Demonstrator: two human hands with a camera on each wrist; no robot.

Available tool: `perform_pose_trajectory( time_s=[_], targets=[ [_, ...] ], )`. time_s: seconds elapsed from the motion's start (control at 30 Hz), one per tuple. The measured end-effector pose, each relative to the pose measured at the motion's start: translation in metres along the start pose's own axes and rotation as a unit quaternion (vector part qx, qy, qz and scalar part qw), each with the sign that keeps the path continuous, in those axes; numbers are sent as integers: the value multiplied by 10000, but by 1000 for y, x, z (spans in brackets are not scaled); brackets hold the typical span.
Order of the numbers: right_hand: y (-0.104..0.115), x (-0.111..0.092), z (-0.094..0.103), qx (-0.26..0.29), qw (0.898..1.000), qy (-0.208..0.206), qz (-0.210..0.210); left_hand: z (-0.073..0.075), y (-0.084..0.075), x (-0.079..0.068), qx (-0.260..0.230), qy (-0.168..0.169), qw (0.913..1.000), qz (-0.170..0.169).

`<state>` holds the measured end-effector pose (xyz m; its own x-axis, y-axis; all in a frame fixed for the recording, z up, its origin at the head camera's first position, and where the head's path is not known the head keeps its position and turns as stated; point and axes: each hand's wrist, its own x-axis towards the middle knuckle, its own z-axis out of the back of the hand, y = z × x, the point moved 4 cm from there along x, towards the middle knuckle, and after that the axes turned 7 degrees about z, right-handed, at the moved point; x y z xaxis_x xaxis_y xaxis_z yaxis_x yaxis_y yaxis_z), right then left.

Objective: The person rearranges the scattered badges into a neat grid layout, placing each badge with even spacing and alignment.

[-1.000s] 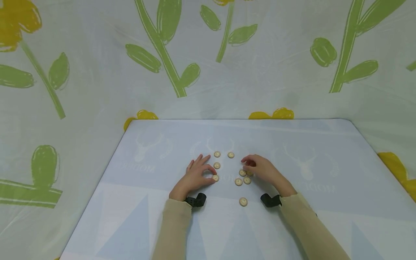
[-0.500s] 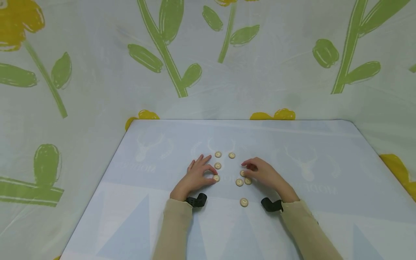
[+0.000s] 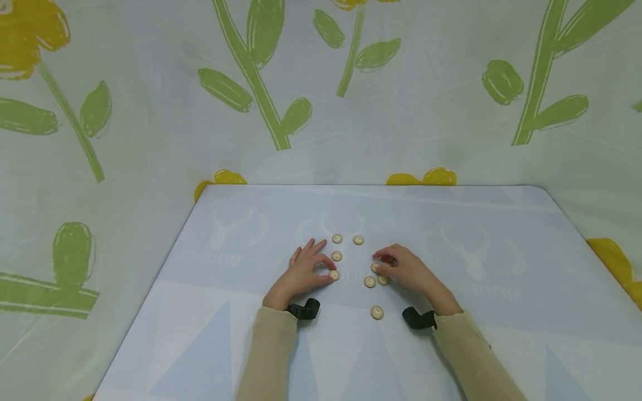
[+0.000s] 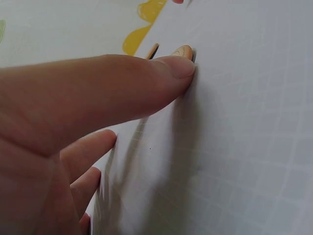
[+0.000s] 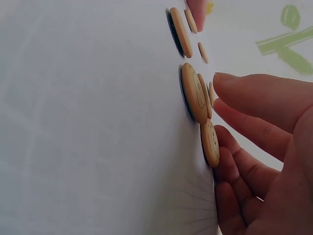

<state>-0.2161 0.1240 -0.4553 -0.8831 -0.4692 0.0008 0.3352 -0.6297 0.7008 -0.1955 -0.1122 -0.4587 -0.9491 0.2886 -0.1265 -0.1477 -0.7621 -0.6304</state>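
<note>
Several small round wooden discs with thin dark drawings on their faces lie on the table. My left hand (image 3: 299, 277) pinches one wooden disc (image 3: 334, 275) between thumb and forefinger, its other fingers spread; in the left wrist view the thumb covers much of that disc (image 4: 184, 51). Above the right-hand cluster hovers my right hand (image 3: 407, 270), thumb and forefinger apart. In the right wrist view its lower fingertips (image 5: 226, 164) are right at the edge of a disc (image 5: 211, 143), which the hand hides in the head view. Another disc (image 5: 194, 93) overlaps a neighbour beside it.
Three discs stand further back: two in the left column (image 3: 337, 238) (image 3: 336, 256) and one to their right (image 3: 358, 240). A lone disc (image 3: 377, 312) lies nearer the front. The pale blue table (image 3: 200, 334) ends at a flower-printed sheet (image 3: 150, 139).
My right hand has shifted slightly down toward the cluster and now covers one disc that showed a second ago. The left hand keeps its pinch; the whole view drifted slightly.
</note>
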Motion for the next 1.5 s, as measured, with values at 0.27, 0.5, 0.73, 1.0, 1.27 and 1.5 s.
perform_pose_trajectory(
  time_s=[0.27,0.5,0.73,1.0,1.27,1.5],
  targets=[
    [-3,0,-4,-128,9999,29,-44,1,-1,-1,-7,1,10000,-31],
    [-3,0,-4,-181,9998,-5,-49,1,-1,-1,-17,31,10000,52],
    [1,-2,-2,-235,9997,-26,2,1,-2,-1,-19,27,10000,57],
    [5,-2,-1,-198,9998,-33,22,1,-1,-1,100,-17,9999,-11],
    [5,-1,-2,-84,10000,41,25,1,-2,-1,55,-64,9999,-83],
    [3,-2,-1,-106,9999,91,-77,1,-1,0,100,-45,9999,-16]
  ],
)
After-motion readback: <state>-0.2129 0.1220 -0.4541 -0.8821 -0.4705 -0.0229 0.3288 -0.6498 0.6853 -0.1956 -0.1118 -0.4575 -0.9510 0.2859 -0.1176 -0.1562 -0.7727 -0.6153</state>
